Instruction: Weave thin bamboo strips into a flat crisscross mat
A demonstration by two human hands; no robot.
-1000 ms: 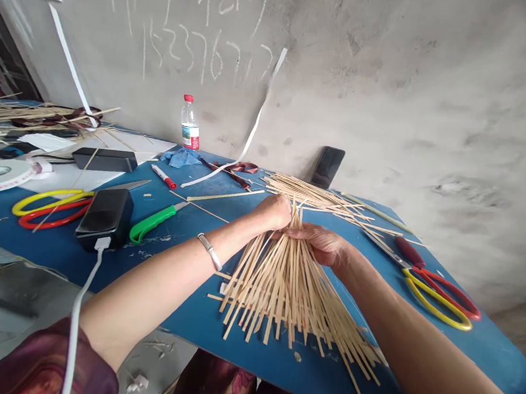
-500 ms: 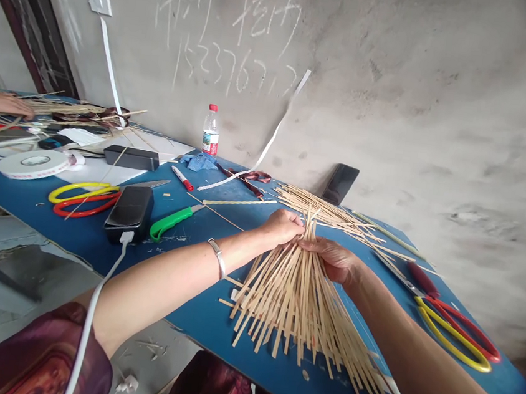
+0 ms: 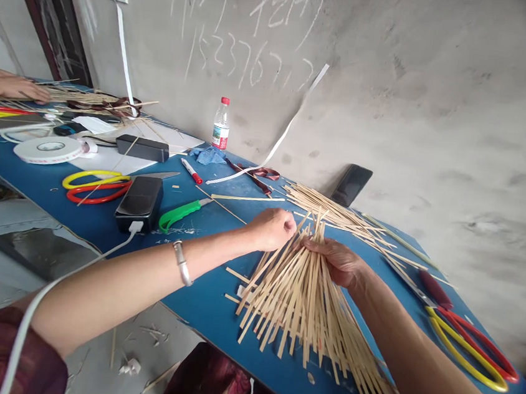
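Note:
A fan of thin bamboo strips [image 3: 306,302] spreads over the near edge of the blue table, gathered narrow at its top. My right hand [image 3: 335,262] pinches this gathered end between thumb and fingers from the right. Just left of the strip tops, my left hand [image 3: 273,228] is closed, fingers curled in; whether a strip is in it cannot be made out. Behind both hands lies a second pile of loose bamboo strips [image 3: 332,209].
Scissors with red and yellow handles [image 3: 467,350] lie at right. On the left are a green-handled knife [image 3: 180,214], a black device [image 3: 139,203] with a white cable, other scissors [image 3: 97,187] and a tape roll [image 3: 49,149]. A phone [image 3: 351,184] leans on the wall. Another person's hand [image 3: 23,89] is far left.
My left hand has drawn back left, away from the top of the fan. Some strip tops now lean left. The right hand keeps its pinch. The view has shifted slightly.

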